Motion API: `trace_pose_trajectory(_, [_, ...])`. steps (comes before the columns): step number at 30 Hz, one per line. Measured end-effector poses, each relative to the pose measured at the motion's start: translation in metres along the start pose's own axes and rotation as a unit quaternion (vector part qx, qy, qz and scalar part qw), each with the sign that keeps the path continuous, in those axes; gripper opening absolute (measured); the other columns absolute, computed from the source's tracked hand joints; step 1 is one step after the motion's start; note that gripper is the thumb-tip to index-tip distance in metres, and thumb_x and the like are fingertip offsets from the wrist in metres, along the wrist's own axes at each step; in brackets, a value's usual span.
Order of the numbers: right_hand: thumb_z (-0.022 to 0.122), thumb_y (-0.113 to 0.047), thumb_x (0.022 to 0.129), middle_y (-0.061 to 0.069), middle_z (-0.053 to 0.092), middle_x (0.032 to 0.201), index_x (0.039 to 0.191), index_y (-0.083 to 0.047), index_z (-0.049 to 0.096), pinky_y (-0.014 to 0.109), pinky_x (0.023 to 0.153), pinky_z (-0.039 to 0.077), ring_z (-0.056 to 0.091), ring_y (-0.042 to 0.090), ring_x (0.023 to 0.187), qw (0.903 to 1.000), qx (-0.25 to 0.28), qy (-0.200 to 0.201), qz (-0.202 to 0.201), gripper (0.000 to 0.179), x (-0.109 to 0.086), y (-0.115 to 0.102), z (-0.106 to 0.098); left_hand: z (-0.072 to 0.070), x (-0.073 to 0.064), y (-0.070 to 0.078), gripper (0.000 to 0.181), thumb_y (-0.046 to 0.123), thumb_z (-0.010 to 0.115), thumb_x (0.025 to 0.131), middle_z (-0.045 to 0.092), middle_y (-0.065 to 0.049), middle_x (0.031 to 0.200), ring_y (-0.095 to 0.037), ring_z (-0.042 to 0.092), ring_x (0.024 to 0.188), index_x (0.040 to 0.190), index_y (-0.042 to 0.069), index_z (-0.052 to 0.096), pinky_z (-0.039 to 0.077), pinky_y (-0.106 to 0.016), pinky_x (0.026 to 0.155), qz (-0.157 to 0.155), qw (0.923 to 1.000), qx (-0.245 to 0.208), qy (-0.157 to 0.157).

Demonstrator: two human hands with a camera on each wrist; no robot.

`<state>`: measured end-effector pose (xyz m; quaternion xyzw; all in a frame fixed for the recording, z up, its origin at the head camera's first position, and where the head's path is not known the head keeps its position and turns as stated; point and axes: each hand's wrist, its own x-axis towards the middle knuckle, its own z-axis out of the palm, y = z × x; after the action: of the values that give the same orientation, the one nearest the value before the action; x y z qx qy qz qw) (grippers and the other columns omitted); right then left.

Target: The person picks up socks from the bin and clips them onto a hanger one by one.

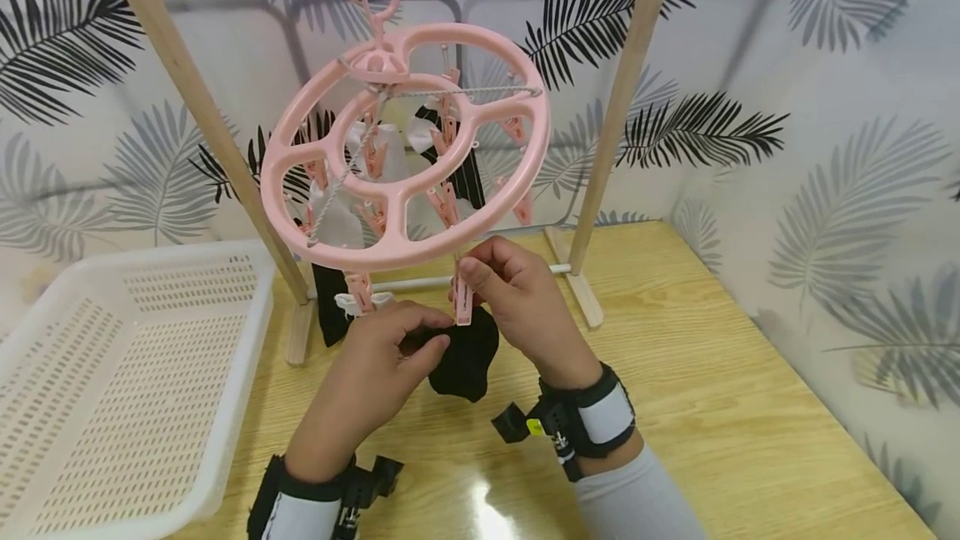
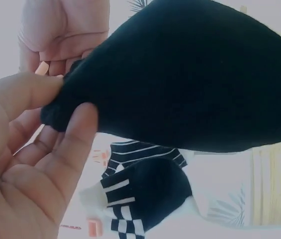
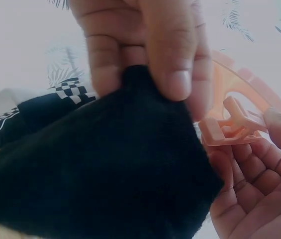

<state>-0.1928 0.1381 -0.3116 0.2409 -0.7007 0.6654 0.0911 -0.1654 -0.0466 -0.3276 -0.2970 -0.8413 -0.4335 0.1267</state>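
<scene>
My left hand (image 1: pixel 382 357) pinches the edge of a black sock (image 1: pixel 467 365) between thumb and fingers, and the sock hangs below the hanger's front rim. Just to the right, my right hand (image 1: pixel 521 298) grips a pink clothespin (image 1: pixel 463 298) that hangs from the round pink drying hanger (image 1: pixel 360 258). In the right wrist view the clothespin (image 3: pixel 234 124) is beside the sock (image 3: pixel 95 164), apart from its pinched edge. The left wrist view shows the sock (image 2: pixel 190 74) spread out from my left thumb and fingers.
A wooden rack (image 1: pixel 618 98) stands around the hanger, which hangs from its top bar. Several socks, including a black one with white stripes (image 2: pixel 147 191), hang from other pink clothespins (image 1: pixel 360 290). On the left lies a white plastic basket (image 1: pixel 240 373) on the wooden table (image 1: pixel 712 407).
</scene>
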Motion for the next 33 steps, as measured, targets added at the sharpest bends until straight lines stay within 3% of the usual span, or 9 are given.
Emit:
trace_pose_trajectory(9, [0.053,-0.019,0.096,0.009,0.061,0.072,0.091,-0.001,0.058,0.037,0.069,0.050,0.058,0.027,0.069,0.9999,-0.012,0.000,-0.011,0.020,-0.0002,-0.0022,0.0006,0.0026,0.0015,0.0045,0.012,0.009,0.070,0.082,0.069,0.002,0.088,-0.003,0.061,0.077,0.094,0.012,0.069,0.055,-0.030,0.063,0.015,0.9988,-0.018,0.044])
trace_pose_trajectory(20, [0.054,-0.024,0.095,0.010,0.061,0.078,0.092,-0.003,0.060,0.049,0.075,0.050,0.059,0.024,0.077,0.9994,-0.034,0.005,0.006,0.022,-0.0012,-0.0029,0.0008,-0.0013,-0.0010,0.0033,0.016,0.008,0.068,0.084,0.070,0.001,0.094,-0.006,0.062,0.082,0.099,0.014,0.068,0.056,-0.032,0.065,0.030,0.9970,-0.066,0.028])
trace_pose_trajectory(27, [0.054,-0.023,0.095,0.010,0.061,0.080,0.093,-0.003,0.061,0.038,0.075,0.053,0.060,0.023,0.080,0.9993,-0.034,0.005,0.013,0.021,-0.0012,-0.0002,0.0011,-0.0018,-0.0005,0.0016,0.020,0.008,0.068,0.084,0.069,0.001,0.097,-0.006,0.061,0.087,0.103,0.013,0.066,0.056,-0.032,0.069,0.038,0.9974,-0.061,-0.006])
trace_pose_trajectory(33, [0.054,-0.022,0.095,0.009,0.060,0.079,0.093,-0.003,0.061,0.033,0.069,0.050,0.058,0.024,0.076,0.9994,-0.034,-0.002,0.005,0.021,-0.0007,-0.0010,0.0021,-0.0002,0.0002,-0.0011,0.013,0.009,0.068,0.084,0.069,0.002,0.094,-0.006,0.062,0.084,0.097,0.013,0.069,0.057,-0.031,0.065,0.044,0.9965,-0.056,0.044])
